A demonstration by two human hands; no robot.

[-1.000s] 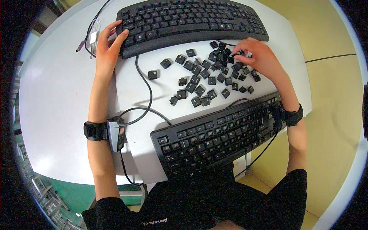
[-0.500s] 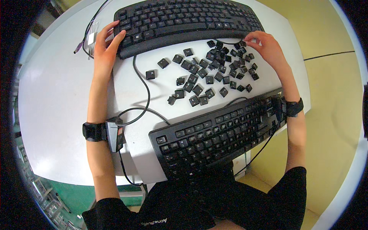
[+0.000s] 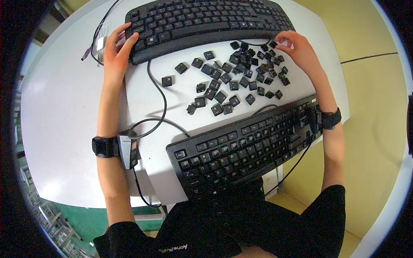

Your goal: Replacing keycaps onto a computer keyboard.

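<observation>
At the far side of the white table lies a black keyboard (image 3: 206, 32) with its keys in place. My left hand (image 3: 117, 51) grips its left end, thumb on the front corner and fingers round the edge. By the keyboard's right front corner, my right hand (image 3: 297, 48) has thumb and forefinger drawn into a pinch, with a small black keycap (image 3: 273, 44) at their tips. Many loose black keycaps (image 3: 233, 86) lie scattered between the two keyboards, some upturned. A second black keyboard (image 3: 241, 148) lies tilted nearest me, with many keycaps off.
A black cable (image 3: 164, 103) loops from the far keyboard toward my left wrist, where a grey device (image 3: 127, 150) is strapped. Another cable with a purple plug (image 3: 85, 55) lies at the far left. A yellow wall (image 3: 370, 107) stands on the right.
The view has shifted slightly. My right fingertips and the keycap at them have risen a little toward the far keyboard's edge. My left hand keeps its grip.
</observation>
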